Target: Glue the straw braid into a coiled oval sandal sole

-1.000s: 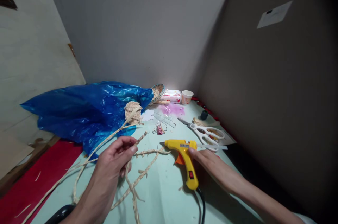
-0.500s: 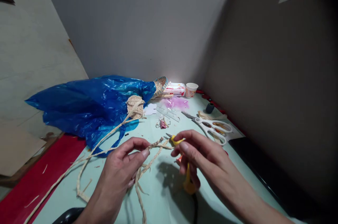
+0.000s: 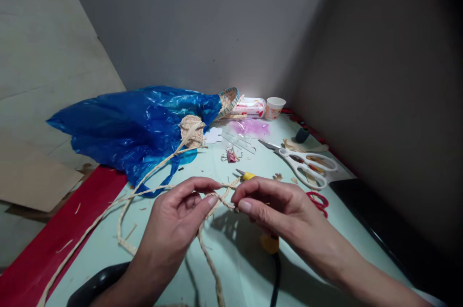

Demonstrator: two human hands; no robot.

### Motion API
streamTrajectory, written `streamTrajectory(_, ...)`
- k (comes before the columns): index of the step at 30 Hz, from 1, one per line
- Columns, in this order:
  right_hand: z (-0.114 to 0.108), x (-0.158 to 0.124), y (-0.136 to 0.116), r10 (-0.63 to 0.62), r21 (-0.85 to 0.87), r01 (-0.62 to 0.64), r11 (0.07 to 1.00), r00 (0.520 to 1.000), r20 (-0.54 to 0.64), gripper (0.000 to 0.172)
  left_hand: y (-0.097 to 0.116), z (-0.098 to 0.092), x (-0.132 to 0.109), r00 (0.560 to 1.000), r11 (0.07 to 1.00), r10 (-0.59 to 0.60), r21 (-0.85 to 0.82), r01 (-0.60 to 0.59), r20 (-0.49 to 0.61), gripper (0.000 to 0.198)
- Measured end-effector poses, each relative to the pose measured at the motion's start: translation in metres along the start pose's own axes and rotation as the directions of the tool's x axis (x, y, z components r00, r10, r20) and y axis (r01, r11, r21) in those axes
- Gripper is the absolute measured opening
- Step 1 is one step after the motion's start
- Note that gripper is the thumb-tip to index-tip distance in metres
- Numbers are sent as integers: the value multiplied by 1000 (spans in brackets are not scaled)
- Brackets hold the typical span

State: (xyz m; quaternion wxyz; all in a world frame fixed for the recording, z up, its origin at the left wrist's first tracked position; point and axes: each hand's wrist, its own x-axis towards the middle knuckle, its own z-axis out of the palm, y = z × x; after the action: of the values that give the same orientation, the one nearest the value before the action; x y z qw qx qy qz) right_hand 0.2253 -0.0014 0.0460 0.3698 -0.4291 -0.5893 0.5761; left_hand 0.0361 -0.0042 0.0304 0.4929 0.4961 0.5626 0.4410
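My left hand (image 3: 181,215) pinches a pale, twisted straw cord (image 3: 224,201) between thumb and fingertips. Just to its right, my right hand (image 3: 275,206) has thumb and forefinger closed on the end of the same cord. Loose lengths of cord trail left across the table and down toward me. Under and behind my right hand lies a yellow glue gun (image 3: 248,176) with a metal tip and a black cable; the hand hides most of its body. A ball of straw cord (image 3: 192,132) sits farther back, beside a blue plastic bag (image 3: 144,119).
White-handled scissors (image 3: 307,165) lie at the right, with red-handled scissors (image 3: 318,201) nearer, partly hidden. A pink binder clip (image 3: 231,155), a paper cup (image 3: 275,108), a woven basket (image 3: 228,102) and a dark spool (image 3: 302,134) stand or lie toward the back. A black object (image 3: 97,285) is at front left.
My right hand has moved left to the cord and closed on its end, near my left fingertips. The view has tilted slightly, so the table things appear higher and farther right.
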Motion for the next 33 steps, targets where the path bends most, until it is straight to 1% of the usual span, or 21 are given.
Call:
streamTrajectory(2, 2, 0, 1, 10, -15, -10, 1000, 1000, 5, 10, 4, 1, -1, 997, 995, -73, -71, 74, 24, 25)
streamTrajectory(4, 5, 0, 1, 13, -29, -13, 999, 1000, 6, 10, 7, 2, -2, 996, 991, -91, -93, 92, 18, 28)
streamTrajectory(7, 9, 0, 4, 28, -13, -28, 1000, 1000, -10, 12, 8, 3, -1, 998, 993, -64, -95, 64, 3, 24)
streamTrajectory(11, 16, -1, 9, 42, 21, -41, 999, 998, -38, 17, 4, 6, -2, 999, 992, -36, -123, 39, 27, 23)
streamTrajectory(17, 24, -6, 9, 7, 70, -3, 998, 998, -59, 5, 0, 9, -2, 1000, 983, -18, -184, 16, -12, 34)
streamTrajectory(21, 28, -8, 8, 43, 86, -37, 996, 997, -64, 8, -3, 7, -2, 999, 980, -38, -196, 32, -29, 36)
streamTrajectory(23, 29, -8, 8, 46, 80, -42, 996, 998, -50, 8, -3, 7, -4, 999, 981, -37, -191, 34, -11, 34)
streamTrajectory(25, 27, -9, 8, 10, 57, -8, 998, 999, -38, 5, -3, 7, -6, 999, 977, -39, -209, 42, 21, 31)
streamTrajectory(28, 24, -9, 10, -80, 17, 80, 997, 995, -52, 2, -1, 9, -7, 998, 960, -36, -277, 51, 60, 30)
streamTrajectory(31, 20, -8, 14, -154, 39, 157, 987, 986, -67, 6, 0, 12, -7, 995, 939, -26, -339, 59, 101, 29)
streamTrajectory(33, 18, -7, 18, -167, 68, 171, 983, 984, -70, 11, 0, 12, -7, 993, 937, -21, -344, 59, 115, 28)
